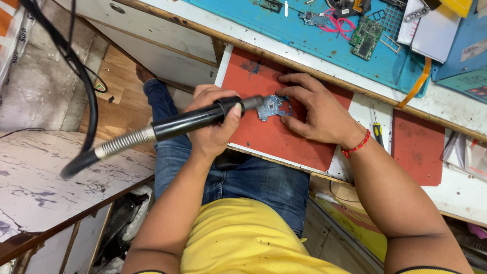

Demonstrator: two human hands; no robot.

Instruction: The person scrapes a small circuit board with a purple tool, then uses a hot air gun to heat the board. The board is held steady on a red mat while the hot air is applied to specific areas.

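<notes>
My left hand (pixel 213 127) grips the black handle of a hot-air rework wand (pixel 185 122). Its metal nozzle (pixel 253 103) points at a small blue circuit board (pixel 274 107). The board lies on a red mat (pixel 264 139) on a pull-out shelf in front of me. My right hand (pixel 317 114), with a red thread around its wrist, rests flat on the mat. Its fingertips touch the board's right and upper edges. The wand's spring-sleeved black hose (pixel 116 144) trails off to the left.
A blue work mat (pixel 304 35) on the bench behind holds a green circuit board (pixel 366 38), red wires and small parts. A yellow-handled screwdriver (pixel 378 133) and a second red mat (pixel 418 147) lie to the right. White tablets or panels (pixel 433 30) sit at the top right.
</notes>
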